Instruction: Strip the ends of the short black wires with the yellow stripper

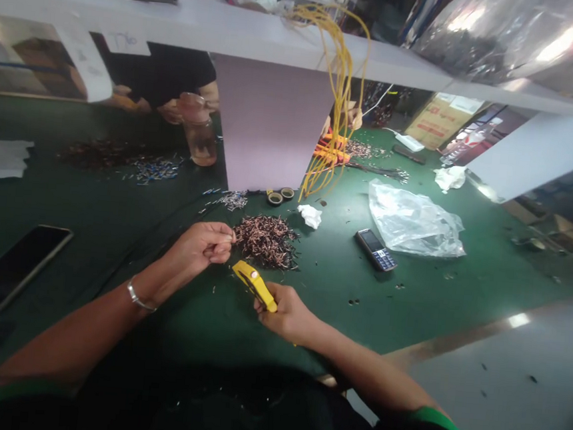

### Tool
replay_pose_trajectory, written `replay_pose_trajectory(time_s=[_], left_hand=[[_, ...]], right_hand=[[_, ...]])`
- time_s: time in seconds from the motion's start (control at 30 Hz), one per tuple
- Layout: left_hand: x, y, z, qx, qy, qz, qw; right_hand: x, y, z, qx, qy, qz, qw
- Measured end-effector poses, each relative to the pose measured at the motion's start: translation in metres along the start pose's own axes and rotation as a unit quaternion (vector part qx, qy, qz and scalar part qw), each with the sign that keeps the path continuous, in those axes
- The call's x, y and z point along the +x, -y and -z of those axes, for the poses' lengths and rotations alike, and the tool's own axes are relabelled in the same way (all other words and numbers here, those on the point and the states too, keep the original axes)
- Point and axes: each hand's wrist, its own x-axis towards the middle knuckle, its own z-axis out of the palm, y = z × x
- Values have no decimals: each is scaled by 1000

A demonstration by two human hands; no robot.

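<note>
Two hands of mine are out over the green desk (320, 291). The fingers of my left hand (201, 244) are pressed together at the tips, at the left edge of a pile of short wire pieces (267, 242); I can't make out whether a piece is between them. The fingers of my right hand (288, 312) are wrapped round a yellow tool (255, 282), its head tilted far and left, just on the near side of the pile.

Beyond the pile, to the left, lies a scatter of small silvery pieces (235, 200); two small dark rings (274, 204) and a crumpled white tissue (310, 216) lie farther right. To the right, a keypad phone (376, 251) rests near a clear plastic bag (414, 219). A large dark phone (13, 271) lies at my left. Yellow cables (338, 92) hang from the shelf (192, 26) on the far side.
</note>
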Motion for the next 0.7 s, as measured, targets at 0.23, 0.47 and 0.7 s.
replay_pose_trajectory(time_s=[0.23,0.47,0.7], left_hand=[[4,1,5,-2,2,-7,1000],[8,0,10,-17,7,-8,1000],[7,-2,8,-44,-4,-7,999]], right_hand=[[-1,4,-2,26,17,-21,999],[0,6,-1,91,45,-43,994],[2,4,3,191,70,-26,979]])
